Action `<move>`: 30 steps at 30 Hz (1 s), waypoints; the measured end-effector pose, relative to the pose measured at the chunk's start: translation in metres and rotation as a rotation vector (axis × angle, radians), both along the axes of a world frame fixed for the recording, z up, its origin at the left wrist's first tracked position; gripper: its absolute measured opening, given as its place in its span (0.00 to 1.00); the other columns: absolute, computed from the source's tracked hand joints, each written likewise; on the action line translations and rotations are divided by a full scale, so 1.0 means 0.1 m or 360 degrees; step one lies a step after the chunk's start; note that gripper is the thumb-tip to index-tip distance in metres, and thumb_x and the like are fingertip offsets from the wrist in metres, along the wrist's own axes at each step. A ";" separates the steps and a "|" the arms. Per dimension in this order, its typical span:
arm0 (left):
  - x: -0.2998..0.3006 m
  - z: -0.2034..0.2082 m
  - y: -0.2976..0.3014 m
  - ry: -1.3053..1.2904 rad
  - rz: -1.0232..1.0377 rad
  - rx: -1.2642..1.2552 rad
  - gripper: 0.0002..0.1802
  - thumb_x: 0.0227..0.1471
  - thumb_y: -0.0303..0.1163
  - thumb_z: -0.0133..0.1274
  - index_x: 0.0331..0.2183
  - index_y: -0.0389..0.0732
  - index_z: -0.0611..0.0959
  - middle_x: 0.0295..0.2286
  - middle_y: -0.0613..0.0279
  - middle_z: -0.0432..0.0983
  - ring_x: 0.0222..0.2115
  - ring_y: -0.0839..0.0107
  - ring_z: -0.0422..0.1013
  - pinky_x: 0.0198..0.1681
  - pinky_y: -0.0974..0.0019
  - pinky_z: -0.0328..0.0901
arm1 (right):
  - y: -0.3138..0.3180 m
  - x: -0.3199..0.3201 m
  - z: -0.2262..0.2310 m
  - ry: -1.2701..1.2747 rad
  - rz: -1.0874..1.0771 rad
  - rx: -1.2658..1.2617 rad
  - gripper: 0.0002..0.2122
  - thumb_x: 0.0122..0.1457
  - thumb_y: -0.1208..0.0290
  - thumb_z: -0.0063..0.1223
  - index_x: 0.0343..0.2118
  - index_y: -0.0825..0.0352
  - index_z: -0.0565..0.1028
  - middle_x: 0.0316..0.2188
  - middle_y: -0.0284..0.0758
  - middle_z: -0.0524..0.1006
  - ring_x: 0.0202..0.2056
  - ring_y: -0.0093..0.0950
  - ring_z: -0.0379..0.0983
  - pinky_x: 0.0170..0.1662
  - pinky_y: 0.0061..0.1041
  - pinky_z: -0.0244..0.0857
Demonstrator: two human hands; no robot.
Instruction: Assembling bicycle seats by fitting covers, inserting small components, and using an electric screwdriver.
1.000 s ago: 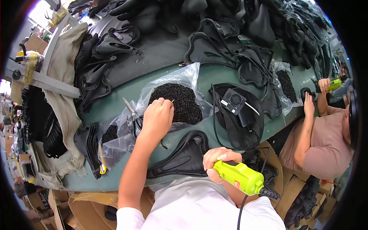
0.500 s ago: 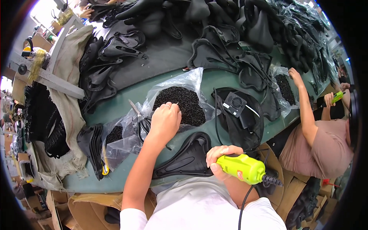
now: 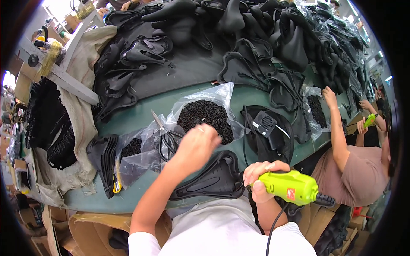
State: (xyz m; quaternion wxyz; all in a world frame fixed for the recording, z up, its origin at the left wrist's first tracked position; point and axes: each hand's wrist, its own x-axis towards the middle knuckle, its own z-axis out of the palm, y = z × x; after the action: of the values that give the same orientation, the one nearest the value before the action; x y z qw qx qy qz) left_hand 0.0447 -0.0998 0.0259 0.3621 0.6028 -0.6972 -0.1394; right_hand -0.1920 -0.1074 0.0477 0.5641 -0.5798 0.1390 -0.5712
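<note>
- Head view: a black bicycle saddle (image 3: 213, 179) lies upside down at the green table's (image 3: 141, 113) near edge.
- Left hand (image 3: 196, 145) hovers over the saddle, fingers curled; whether it pinches anything, I cannot tell.
- Right hand (image 3: 260, 175), right of the saddle, is clamped around a green electric screwdriver (image 3: 290, 187).
- The saddle looks stiff, light and smooth; best held by its broad rear.
</note>
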 end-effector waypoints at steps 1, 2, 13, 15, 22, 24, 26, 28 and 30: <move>-0.09 0.10 0.10 -0.0060 -0.0160 0.0007 0.10 0.60 0.32 0.62 0.34 0.39 0.78 0.30 0.51 0.75 0.34 0.50 0.73 0.42 0.50 0.69 | -0.05 -0.07 -0.05 0.0000 0.0077 0.0018 0.25 0.59 0.80 0.65 0.53 0.60 0.61 0.29 0.32 0.74 0.24 0.27 0.72 0.30 0.30 0.74; -0.17 0.14 0.20 -0.0126 -0.0311 0.0017 0.11 0.59 0.33 0.64 0.33 0.39 0.78 0.30 0.52 0.75 0.34 0.51 0.73 0.41 0.51 0.69 | -0.08 -0.02 -0.03 -0.0051 0.0006 -0.0001 0.23 0.60 0.79 0.66 0.50 0.59 0.61 0.28 0.33 0.74 0.24 0.28 0.72 0.29 0.29 0.73; -0.38 -0.02 0.44 -0.0414 -0.0414 -0.0571 0.13 0.49 0.37 0.67 0.24 0.46 0.78 0.26 0.68 0.69 0.32 0.68 0.70 0.36 0.64 0.66 | -0.03 0.16 0.17 -0.0241 0.0099 0.0116 0.25 0.61 0.69 0.70 0.52 0.60 0.61 0.24 0.35 0.74 0.21 0.31 0.72 0.28 0.32 0.72; -0.34 0.00 0.43 -0.0396 -0.0448 -0.0566 0.13 0.49 0.36 0.66 0.23 0.46 0.77 0.25 0.67 0.69 0.31 0.68 0.70 0.36 0.64 0.66 | -0.05 0.16 0.22 -0.0206 0.0127 0.0052 0.23 0.64 0.67 0.66 0.53 0.60 0.60 0.24 0.34 0.73 0.21 0.29 0.72 0.27 0.31 0.72; -0.37 0.02 0.39 -0.0449 -0.0546 -0.0516 0.11 0.47 0.34 0.64 0.24 0.44 0.77 0.25 0.67 0.69 0.30 0.68 0.70 0.36 0.64 0.67 | -0.02 0.08 0.31 -0.0202 0.0096 -0.0071 0.22 0.68 0.63 0.61 0.55 0.60 0.59 0.25 0.32 0.72 0.21 0.27 0.72 0.26 0.29 0.71; -0.42 0.02 0.39 -0.0299 -0.0579 -0.0551 0.13 0.46 0.35 0.68 0.27 0.43 0.79 0.25 0.67 0.67 0.29 0.68 0.69 0.33 0.64 0.67 | -0.01 0.03 0.36 -0.0203 0.0083 -0.0066 0.22 0.69 0.63 0.61 0.55 0.60 0.59 0.26 0.32 0.72 0.21 0.27 0.72 0.26 0.29 0.71; -0.46 0.02 0.39 -0.0290 -0.0599 -0.0554 0.14 0.46 0.36 0.68 0.27 0.42 0.79 0.25 0.67 0.67 0.29 0.67 0.69 0.34 0.64 0.67 | 0.02 -0.01 0.40 -0.0213 0.0072 -0.0059 0.22 0.69 0.62 0.60 0.55 0.59 0.59 0.26 0.32 0.72 0.20 0.27 0.72 0.26 0.29 0.71; -0.50 0.02 0.39 -0.0276 -0.0623 -0.0559 0.14 0.46 0.36 0.68 0.28 0.42 0.79 0.25 0.66 0.67 0.29 0.66 0.69 0.34 0.64 0.67 | 0.07 -0.07 0.43 -0.0243 -0.0009 0.0028 0.23 0.67 0.62 0.66 0.52 0.59 0.60 0.25 0.34 0.74 0.21 0.31 0.74 0.27 0.33 0.73; -0.53 0.02 0.37 -0.0354 -0.0649 -0.0611 0.15 0.49 0.37 0.68 0.29 0.41 0.79 0.26 0.66 0.67 0.29 0.66 0.69 0.35 0.64 0.67 | 0.10 -0.13 0.44 -0.0223 -0.0020 0.0034 0.23 0.68 0.62 0.65 0.52 0.59 0.59 0.26 0.34 0.74 0.21 0.31 0.74 0.27 0.33 0.73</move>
State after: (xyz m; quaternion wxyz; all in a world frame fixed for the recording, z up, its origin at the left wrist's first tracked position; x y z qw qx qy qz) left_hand -0.0085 -0.0632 0.0279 0.3554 0.3826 -0.8528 -0.0080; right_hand -0.2051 -0.0973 0.0918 0.5750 -0.5316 0.1089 -0.6123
